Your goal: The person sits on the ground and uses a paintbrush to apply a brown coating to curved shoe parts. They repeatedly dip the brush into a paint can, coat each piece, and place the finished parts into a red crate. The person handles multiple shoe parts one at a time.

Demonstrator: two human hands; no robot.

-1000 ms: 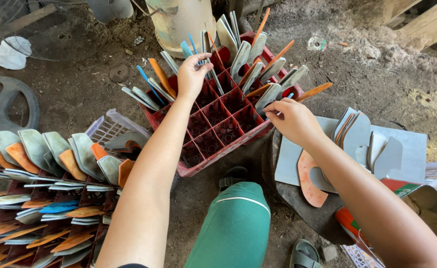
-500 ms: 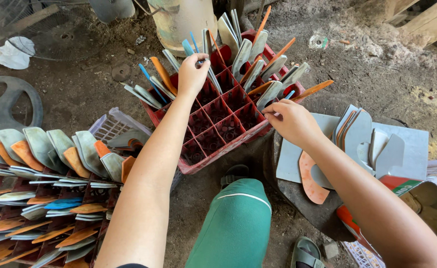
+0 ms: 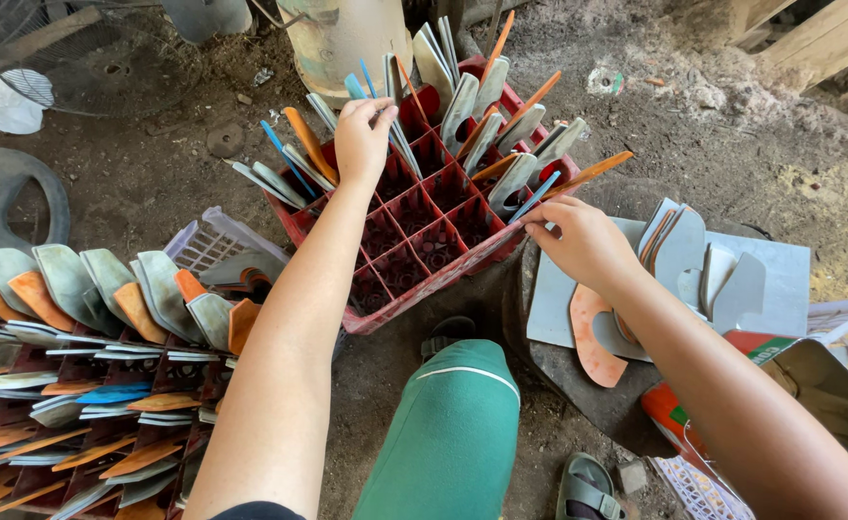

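Red crate (image 3: pixel 414 279): plastic, gridded into square cells, tilted on the dirt floor (image 3: pixel 713 125) in front of the person's green-clad knee (image 3: pixel 448 433).
Left hand (image 3: pixel 362 141): reaches over the far cells, fingers pinched together on the top of one grey sole (image 3: pixel 395 130) that stands among the upright pieces.
Right hand (image 3: pixel 578 236): at the near right rim of the crate, fingertips closed on a blue strip (image 3: pixel 538 196) that leans out of a corner cell.
Soles in crate (image 3: pixel 477 101): grey, orange and blue flat cut-outs stand on edge in the back and right-hand cells; the near cells are vacant.
Step in hand: judged from the two grips, pieces are being sorted or seated cell by cell, with both hands on single pieces at the crate.
Next move calls for: a light pinch and a straight lift or push along the cell, so that neighbouring upright pieces are not tipped; the crowded back rows leave little room for fingers.
Loose stack (image 3: pixel 693 260): more grey and orange cut-outs lie on a grey sheet (image 3: pixel 780 279) just right of the right hand.
Racks at left (image 3: pixel 87 385): further crates packed with rows of the same cut-outs.
Further out: a fan guard (image 3: pixel 106 67), a wheel (image 3: pixel 0 202) and a pale cylinder (image 3: pixel 347 34).
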